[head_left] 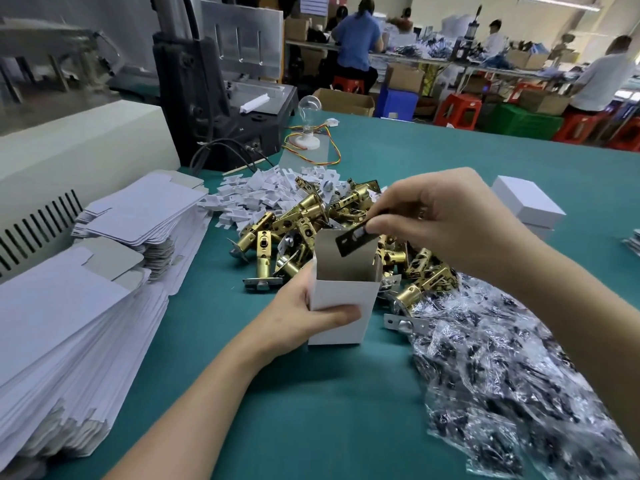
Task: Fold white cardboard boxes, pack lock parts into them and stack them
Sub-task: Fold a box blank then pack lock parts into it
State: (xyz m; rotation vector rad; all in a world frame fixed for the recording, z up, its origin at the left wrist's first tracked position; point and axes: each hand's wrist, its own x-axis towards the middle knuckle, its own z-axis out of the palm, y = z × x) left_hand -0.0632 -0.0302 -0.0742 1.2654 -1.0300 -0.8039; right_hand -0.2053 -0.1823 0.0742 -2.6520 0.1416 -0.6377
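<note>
box handling: the white box [343, 299] looks to us like thin card, light and easy to crush. We'd hold it low on the walls, not by the open flaps.
plate handling: the dark plate [356, 241] reads as stiff flat metal, smooth and likely slippery. We'd pinch one end so the free end leads into the box.
left hand: the left hand [298, 313] grips the box, thumb curled across the front wall and the other fingers wrapped round the far side.
right hand: the right hand [443, 223] has thumb and fingertips closed tight on the plate's upper end, nothing else held.
box place: upright on the green table [311, 410] inside the left fingers, mouth open just below the right fingertips.
plate place: it slants down from the right fingertips, lower end over the box mouth.
box look: plain white outside, grey inside, top flaps up.
box contents: probably empty, but the inside is shadowed and we can't tell.
brass latches [304, 223]: a shiny heap just beyond both sets of fingers; they look heavy to us.
screw bags [502, 358]: a clear crinkly pile under the right forearm.
flat blanks [86, 306]: stacked well left of the left fingers.
closed box [526, 202]: just beyond the right hand.
</note>
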